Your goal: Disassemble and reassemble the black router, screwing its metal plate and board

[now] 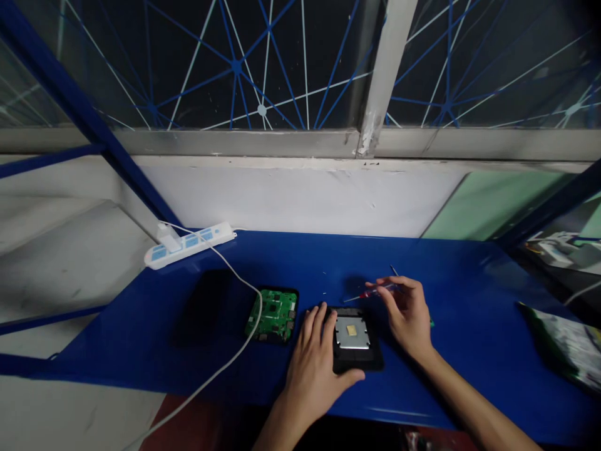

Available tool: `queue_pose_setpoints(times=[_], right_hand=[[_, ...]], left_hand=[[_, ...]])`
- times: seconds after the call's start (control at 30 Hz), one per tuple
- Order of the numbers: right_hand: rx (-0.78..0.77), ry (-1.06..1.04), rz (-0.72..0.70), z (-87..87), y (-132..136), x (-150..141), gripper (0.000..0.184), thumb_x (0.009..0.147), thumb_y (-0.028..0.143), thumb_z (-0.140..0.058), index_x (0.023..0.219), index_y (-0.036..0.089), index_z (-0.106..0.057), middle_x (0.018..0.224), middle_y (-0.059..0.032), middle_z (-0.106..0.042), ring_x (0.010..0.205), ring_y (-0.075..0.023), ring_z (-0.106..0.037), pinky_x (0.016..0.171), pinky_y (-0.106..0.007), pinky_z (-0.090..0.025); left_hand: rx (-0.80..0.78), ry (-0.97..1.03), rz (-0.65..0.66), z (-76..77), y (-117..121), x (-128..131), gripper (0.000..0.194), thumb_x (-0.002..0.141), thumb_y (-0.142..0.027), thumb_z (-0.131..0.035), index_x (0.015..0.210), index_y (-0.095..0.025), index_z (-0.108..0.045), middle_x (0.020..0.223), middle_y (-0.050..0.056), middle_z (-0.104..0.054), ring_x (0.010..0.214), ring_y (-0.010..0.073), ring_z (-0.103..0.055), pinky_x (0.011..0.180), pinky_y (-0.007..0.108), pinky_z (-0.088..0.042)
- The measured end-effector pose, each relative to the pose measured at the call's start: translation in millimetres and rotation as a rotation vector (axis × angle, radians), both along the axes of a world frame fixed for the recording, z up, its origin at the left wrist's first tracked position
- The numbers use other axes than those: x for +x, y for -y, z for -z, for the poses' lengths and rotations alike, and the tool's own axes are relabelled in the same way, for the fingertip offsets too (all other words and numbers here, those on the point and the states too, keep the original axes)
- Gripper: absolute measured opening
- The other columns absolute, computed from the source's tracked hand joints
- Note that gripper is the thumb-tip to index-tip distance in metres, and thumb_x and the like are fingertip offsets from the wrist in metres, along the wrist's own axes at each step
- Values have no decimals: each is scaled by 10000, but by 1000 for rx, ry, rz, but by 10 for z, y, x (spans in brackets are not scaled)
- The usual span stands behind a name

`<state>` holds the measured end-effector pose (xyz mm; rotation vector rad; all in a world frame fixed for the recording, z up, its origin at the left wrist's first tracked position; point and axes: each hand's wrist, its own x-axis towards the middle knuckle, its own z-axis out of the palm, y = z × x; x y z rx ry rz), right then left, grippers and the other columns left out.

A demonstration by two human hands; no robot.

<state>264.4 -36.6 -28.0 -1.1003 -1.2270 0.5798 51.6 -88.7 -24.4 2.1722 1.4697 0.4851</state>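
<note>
My left hand (315, 363) lies with fingers stretched along the left side of a black plastic cover (359, 361), thumb over its near edge. Set in the cover is a silver metal plate (345, 341) with a small beige pad (352, 330) in its middle. Over the table just beyond the cover's far right corner, my right hand (407, 313) is closed on a screwdriver (369, 293) with a red and clear handle. Its shaft points left, above the cover's far edge. Behind those fingers a thin metal rod (393, 270) sticks out; the rest of it is hidden.
Left of my left hand sits a green circuit board (275, 313) in a black casing, a white cable (235, 358) crossing it. A white power strip (190, 244) with a plug stands at the back left. A dark flat object (201, 307) and a plastic bag (568, 344) flank the blue table (474, 313).
</note>
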Motion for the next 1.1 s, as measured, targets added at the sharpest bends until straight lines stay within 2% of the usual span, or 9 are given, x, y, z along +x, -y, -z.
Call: queue_pose_setpoints(times=[0.13,0.33,0.7,1.1], right_hand=[[-9,-121,-33,-77,9,-29,250,916,268,-691,1112,295,-538,1027,-11,-698,892,-192,-778,764,-309,-617],[-64,-229,-91,-157,-1,-29,227,918,303,-695,1100,296,-559,1003,7,-693,823,-156,-768,784,-303,-615],[-209,-265,-210,-151,-2,-63,265,895,391,-714,1098,293,-575,962,9,-686,796,-195,-779,738,-326,-634],[-246,-269,-209,-141,2,-84,296,877,421,-723,1092,286,-571,962,4,-686,790,-194,-771,725,-331,-639]], left_hand=[[38,47,-40,30,-7,9,1081,567,-452,-966,1447,-170,-406,1599,197,-360,1498,417,-282,1177,641,-332],[102,132,-59,67,-28,2,952,464,-392,-1019,1238,-207,-496,1524,189,-461,1441,424,-381,1135,635,-394],[90,157,-60,26,-16,11,863,518,-314,-1004,1213,-217,-501,1526,177,-463,1437,415,-389,1131,641,-393],[49,154,-60,-14,-7,6,803,569,-313,-978,1213,-221,-506,1538,166,-449,1451,414,-370,1137,643,-384]])
